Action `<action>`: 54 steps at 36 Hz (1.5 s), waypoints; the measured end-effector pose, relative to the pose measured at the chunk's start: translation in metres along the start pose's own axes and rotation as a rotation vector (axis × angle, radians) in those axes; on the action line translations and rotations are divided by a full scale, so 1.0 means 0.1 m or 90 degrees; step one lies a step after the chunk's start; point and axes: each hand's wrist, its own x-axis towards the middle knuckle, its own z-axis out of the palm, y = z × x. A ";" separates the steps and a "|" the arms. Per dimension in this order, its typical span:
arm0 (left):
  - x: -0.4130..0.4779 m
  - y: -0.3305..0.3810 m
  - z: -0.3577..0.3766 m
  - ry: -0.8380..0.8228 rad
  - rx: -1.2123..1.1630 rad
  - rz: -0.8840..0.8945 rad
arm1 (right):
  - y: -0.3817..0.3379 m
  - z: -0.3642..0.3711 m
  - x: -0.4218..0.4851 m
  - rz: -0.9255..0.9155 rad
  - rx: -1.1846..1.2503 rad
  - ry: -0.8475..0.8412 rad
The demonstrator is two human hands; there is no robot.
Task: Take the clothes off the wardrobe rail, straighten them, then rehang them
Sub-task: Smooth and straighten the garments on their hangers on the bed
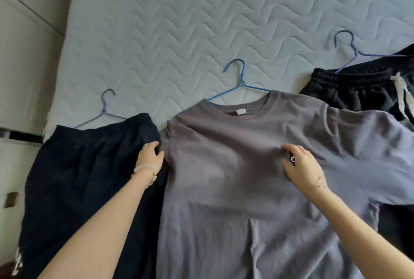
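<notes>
On a quilted mattress (201,21) a grey T-shirt (224,184) is lying centre on a blue hanger (240,81). The left hand (150,157) is pinching its left-side sleeve; the right hand (301,166) is pressing the chest, fingers bent, grip unclear.
</notes>
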 end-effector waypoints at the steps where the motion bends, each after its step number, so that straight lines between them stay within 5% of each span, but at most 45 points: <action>1: 0.02 -0.06 -0.01 -0.007 0.023 0.002 | -0.02 0.08 0.02 -0.016 -0.037 -0.014; 4: 0.08 -0.12 -0.04 0.012 0.149 0.025 | -0.05 0.22 0.02 -0.028 -0.160 -0.031; 9: 0.24 0.06 -0.03 0.103 0.254 0.227 | -0.01 0.28 -0.02 -0.046 -0.248 -0.027; 18: 0.52 0.43 -0.10 0.049 0.449 0.194 | -0.39 0.14 0.09 0.022 -0.035 -0.010; 24: 0.22 0.70 -0.25 0.062 0.184 0.410 | -0.96 0.16 0.17 -0.071 0.145 -0.035; 31: 0.07 0.74 -0.47 -0.222 -0.226 0.288 | -1.82 0.32 0.45 -0.369 0.138 -0.173; 36: 0.03 0.70 -0.64 -0.349 -0.248 0.232 | -2.22 0.43 0.64 -0.371 0.082 -0.278; 42: 0.05 0.46 -0.62 -0.328 -0.293 0.220 | -2.29 0.45 0.75 -0.354 -0.080 -0.241; 45: 0.00 0.33 -0.54 -0.406 -0.182 0.191 | -2.31 0.41 0.78 -0.409 -0.188 -0.218; 50: -0.09 0.20 -0.52 -0.505 -0.102 0.183 | -2.27 0.35 0.81 -0.462 -0.240 -0.186; 54: -0.09 0.20 -0.68 -0.458 -0.093 0.218 | -2.16 0.27 0.89 -0.430 -0.210 -0.136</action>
